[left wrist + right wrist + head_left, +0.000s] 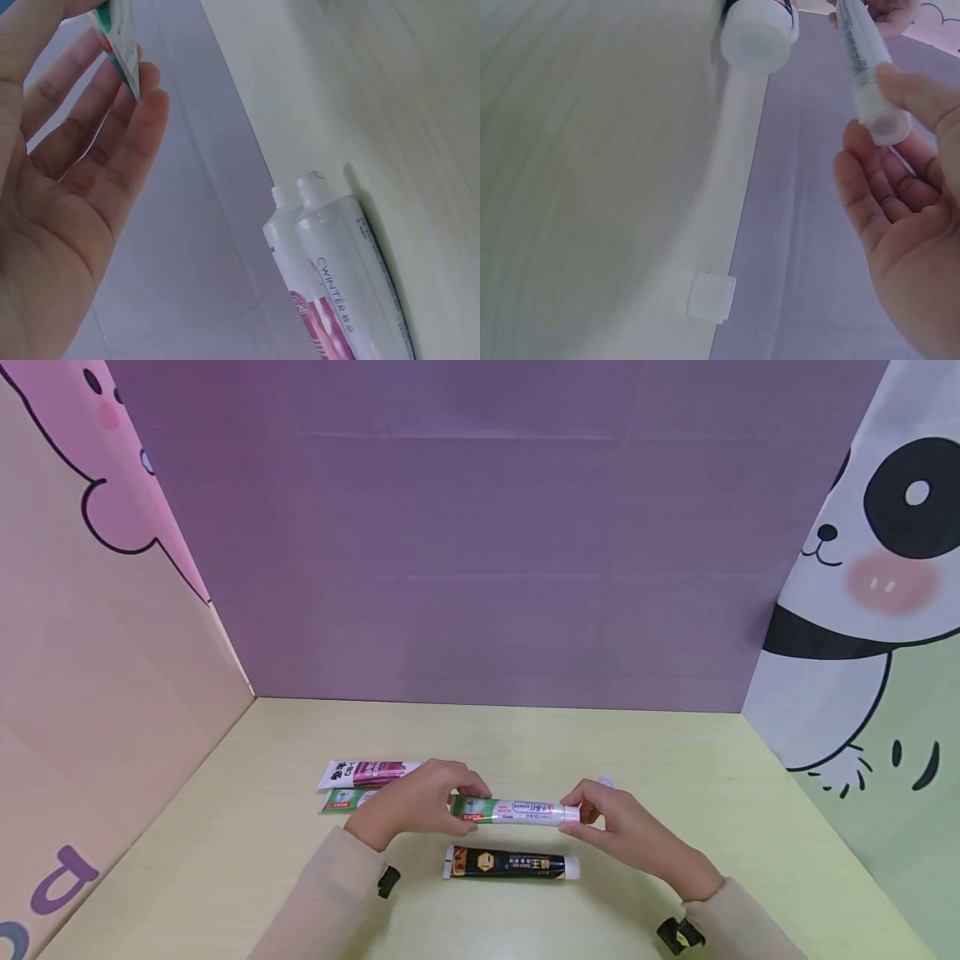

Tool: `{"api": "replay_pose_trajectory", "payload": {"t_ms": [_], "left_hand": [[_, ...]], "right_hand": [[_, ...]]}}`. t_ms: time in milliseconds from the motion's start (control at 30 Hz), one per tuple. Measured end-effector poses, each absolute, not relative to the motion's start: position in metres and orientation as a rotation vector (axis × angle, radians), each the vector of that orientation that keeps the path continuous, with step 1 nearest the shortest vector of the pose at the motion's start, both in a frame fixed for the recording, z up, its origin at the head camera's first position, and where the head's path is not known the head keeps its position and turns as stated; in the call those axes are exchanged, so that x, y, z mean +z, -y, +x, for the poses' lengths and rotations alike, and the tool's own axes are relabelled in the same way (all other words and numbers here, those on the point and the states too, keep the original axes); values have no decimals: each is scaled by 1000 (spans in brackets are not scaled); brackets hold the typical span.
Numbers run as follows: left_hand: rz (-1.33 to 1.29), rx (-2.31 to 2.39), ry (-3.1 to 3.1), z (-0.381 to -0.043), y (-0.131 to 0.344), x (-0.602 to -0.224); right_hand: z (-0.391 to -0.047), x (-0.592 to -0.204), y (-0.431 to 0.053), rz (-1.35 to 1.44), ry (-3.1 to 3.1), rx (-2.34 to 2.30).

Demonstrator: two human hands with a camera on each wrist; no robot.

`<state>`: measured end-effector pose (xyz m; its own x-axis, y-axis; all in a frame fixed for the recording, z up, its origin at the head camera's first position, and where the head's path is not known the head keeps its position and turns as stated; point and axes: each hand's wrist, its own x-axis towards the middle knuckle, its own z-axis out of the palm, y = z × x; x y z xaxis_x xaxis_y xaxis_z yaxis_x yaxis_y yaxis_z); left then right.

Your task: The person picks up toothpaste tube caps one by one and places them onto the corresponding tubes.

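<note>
A green and white toothpaste tube [517,812] is held level above the table between both hands. My left hand [423,797] pinches its flat green end. At the other end, my right hand [622,827] pinches the white capped end with thumb and fingers; the right wrist view shows the round white cap [889,126] at the fingertips. Below the held tube lies a black toothpaste tube [498,863] with a white cap. Beside my left hand lie a pink and white tube [371,773] and another green tube [347,800], partly hidden; their bare nozzles show in the left wrist view.
A loose white cap [711,298] stands on the table, mostly behind my right hand in the head view. The pale wooden table [645,752] is bounded by a purple back wall [495,568] and printed cartoon side panels [847,693].
</note>
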<state>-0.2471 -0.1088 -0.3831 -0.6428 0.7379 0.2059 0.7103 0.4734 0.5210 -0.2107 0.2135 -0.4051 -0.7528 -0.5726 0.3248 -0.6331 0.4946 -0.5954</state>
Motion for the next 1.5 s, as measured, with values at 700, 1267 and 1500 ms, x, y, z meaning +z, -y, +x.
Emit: {"api": "replay_pose_trajectory", "payload": {"t_ms": [700,1267,1500], "left_hand": [[1194,784,-2668,-248,105,-397],[1113,753,-2608,-252,101,-410],[1091,773,-2592,-251,101,-410]], "right_hand": [[-220,-414,-207,1067,2849,979],[-225,-426,-201,1069,2930,1040],[-224,-423,-200,1019,2994,1007]]}}
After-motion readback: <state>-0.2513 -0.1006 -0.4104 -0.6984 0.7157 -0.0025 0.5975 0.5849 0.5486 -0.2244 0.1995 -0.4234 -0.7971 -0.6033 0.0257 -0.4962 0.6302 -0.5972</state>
